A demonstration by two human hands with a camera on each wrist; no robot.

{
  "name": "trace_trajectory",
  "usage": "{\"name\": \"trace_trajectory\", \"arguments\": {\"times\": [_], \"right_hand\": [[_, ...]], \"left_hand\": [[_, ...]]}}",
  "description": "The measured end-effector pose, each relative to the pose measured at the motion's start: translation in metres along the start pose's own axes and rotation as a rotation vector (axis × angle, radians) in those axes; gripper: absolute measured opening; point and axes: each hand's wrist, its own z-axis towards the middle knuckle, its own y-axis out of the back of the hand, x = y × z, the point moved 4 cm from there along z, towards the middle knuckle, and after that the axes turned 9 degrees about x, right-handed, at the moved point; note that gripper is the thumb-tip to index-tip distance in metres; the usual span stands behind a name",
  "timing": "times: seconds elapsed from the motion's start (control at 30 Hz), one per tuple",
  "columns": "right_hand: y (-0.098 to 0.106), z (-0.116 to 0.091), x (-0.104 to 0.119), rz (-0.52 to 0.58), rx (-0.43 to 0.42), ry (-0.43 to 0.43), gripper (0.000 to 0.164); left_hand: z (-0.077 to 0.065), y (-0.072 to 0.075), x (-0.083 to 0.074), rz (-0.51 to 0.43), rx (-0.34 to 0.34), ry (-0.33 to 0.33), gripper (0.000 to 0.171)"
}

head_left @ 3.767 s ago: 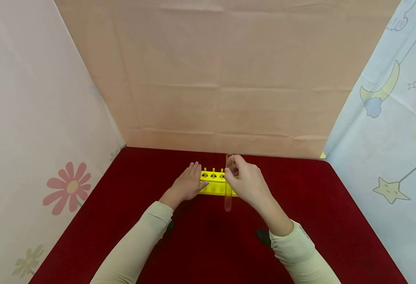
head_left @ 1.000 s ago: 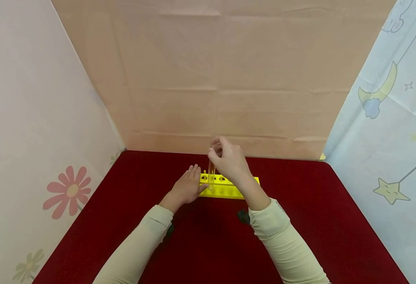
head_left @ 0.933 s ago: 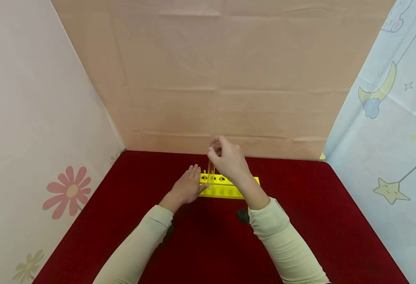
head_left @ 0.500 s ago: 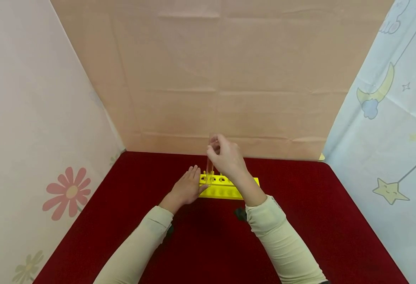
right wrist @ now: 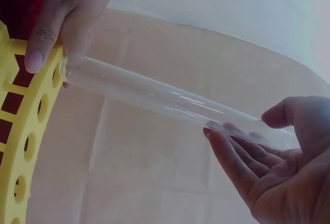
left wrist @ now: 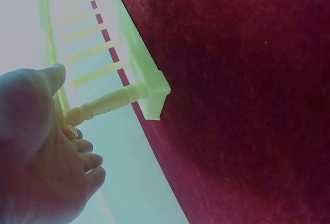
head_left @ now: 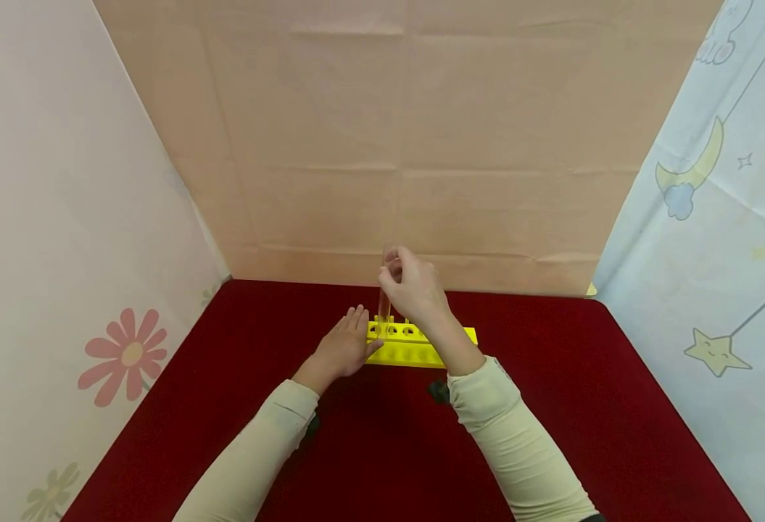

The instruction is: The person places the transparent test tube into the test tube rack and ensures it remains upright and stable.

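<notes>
A clear test tube (head_left: pixel 383 304) stands nearly upright in the head view, pinched near its top between the thumb and fingers of my right hand (head_left: pixel 418 290). Its rounded bottom (right wrist: pixel 66 70) is at the end hole of a yellow test tube rack (head_left: pixel 411 354), beside my left thumb. Whether the tip has entered that hole, I cannot tell. My left hand (head_left: pixel 343 348) rests against the rack's left end with straight fingers, its thumb across the top plate. The left wrist view shows the rack's end post (left wrist: pixel 111 102) beside this hand (left wrist: pixel 41 157).
The rack stands on a table with a dark red cloth (head_left: pixel 382 449). A beige sheet (head_left: pixel 382 145) hangs behind it, and patterned sheets hang at left and right. Other rack holes (right wrist: pixel 31 145) show no tubes. A dark object (head_left: pixel 439 391) sits under the right wrist.
Earlier, my right hand held the tube in front of the rack, farther right. It has moved left and up to the rack's left end, drifting slightly left lately. My left hand stays put.
</notes>
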Motion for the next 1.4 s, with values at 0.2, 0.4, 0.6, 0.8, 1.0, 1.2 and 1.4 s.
{"name": "trace_trajectory", "arguments": {"times": [0.2, 0.4, 0.6, 0.8, 1.0, 1.2, 1.4], "right_hand": [[-0.003, 0.003, -0.002, 0.004, -0.007, 0.003, 0.026], [-0.005, 0.005, -0.002, 0.007, -0.021, 0.008, 0.026], [-0.007, 0.007, -0.003, 0.017, -0.033, 0.021, 0.024], [-0.010, 0.008, -0.004, 0.022, -0.016, 0.020, 0.026], [-0.013, 0.009, -0.004, 0.015, -0.016, 0.025, 0.028], [-0.015, 0.009, -0.005, 0.010, -0.016, 0.026, 0.028], [-0.016, 0.010, -0.008, 0.019, -0.014, 0.021, 0.027]], "left_hand": [[-0.003, 0.002, -0.001, -0.003, 0.004, -0.004, 0.081], [-0.003, 0.002, -0.001, -0.012, -0.009, -0.011, 0.081], [-0.001, 0.000, 0.000, -0.002, -0.004, -0.005, 0.081], [-0.001, 0.000, 0.000, 0.000, 0.002, -0.002, 0.081], [-0.003, 0.002, -0.001, 0.024, -0.002, -0.014, 0.081], [-0.004, 0.002, 0.000, 0.037, -0.016, -0.025, 0.080], [-0.004, 0.001, 0.000, 0.031, -0.017, -0.018, 0.081]]}}
